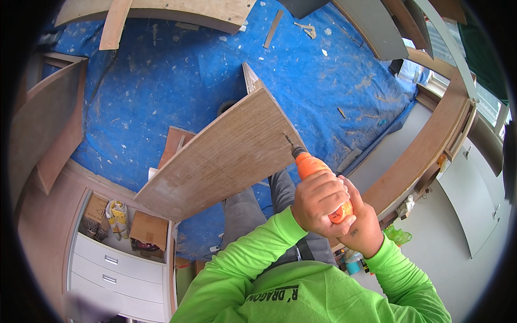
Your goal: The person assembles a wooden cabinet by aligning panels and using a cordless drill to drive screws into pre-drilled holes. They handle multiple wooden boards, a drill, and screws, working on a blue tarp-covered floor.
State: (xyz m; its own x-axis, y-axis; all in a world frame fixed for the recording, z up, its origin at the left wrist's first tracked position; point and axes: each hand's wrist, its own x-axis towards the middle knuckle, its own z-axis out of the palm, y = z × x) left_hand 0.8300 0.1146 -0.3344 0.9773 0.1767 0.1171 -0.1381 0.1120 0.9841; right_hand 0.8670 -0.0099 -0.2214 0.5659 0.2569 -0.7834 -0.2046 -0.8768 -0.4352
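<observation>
Both hands hid most of the orange drill [312, 167]; the wooden panel [221, 156] concealed the person's legs and part of the blue floor sheet [177, 81]. Box [148, 229] contents were too small to tell.

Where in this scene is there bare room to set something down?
Free: the blue floor sheet between the tilted wooden panel and the curved board. Crowded: beside the panel's edge, where both hands hold the orange drill, and the box-filled shelf.

Open: blue tarp [177, 81] above/left of wood panel [226, 156], only small scraps.
Blocked: panel fills centre; curved wood frame [425, 145] close at right.
Low left: drawer cabinet [116, 269] w/ boxes.
</observation>
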